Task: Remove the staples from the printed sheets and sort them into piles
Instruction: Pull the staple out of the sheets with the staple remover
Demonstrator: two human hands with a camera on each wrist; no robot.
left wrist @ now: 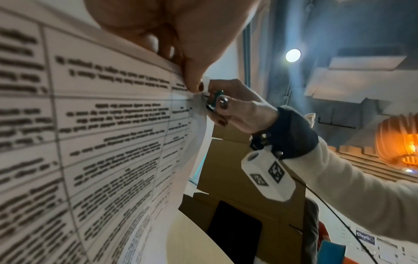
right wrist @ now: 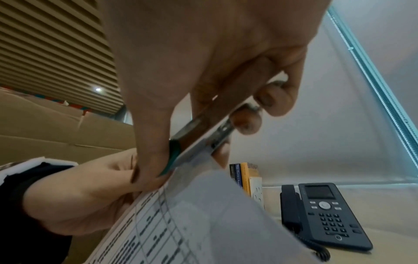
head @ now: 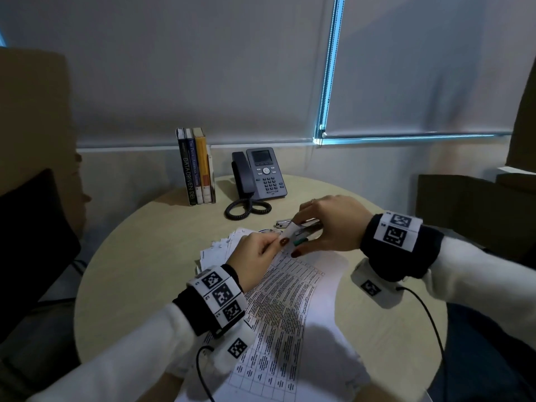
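A stapled set of printed sheets (head: 290, 291) with table grids lies across the round table, its far corner lifted. My left hand (head: 258, 248) pinches that corner between thumb and fingers; the left wrist view has the page (left wrist: 101, 125) curving up to the left hand (left wrist: 181, 35). My right hand (head: 330, 224) grips a metal staple tool with a green end (head: 303, 235), whose tip meets the pinched corner. In the right wrist view the tool (right wrist: 203, 137) runs under the right hand (right wrist: 203, 62) down to the sheets (right wrist: 203, 214). The staple itself is hidden.
A messy pile of loose sheets (head: 223, 245) lies behind my left hand. Beyond the hands, another small metal tool (head: 282, 223) rests on the table (head: 130, 256). A desk phone (head: 264, 172) and upright books (head: 195, 166) stand at the back. Cardboard boxes (head: 464, 204) sit right.
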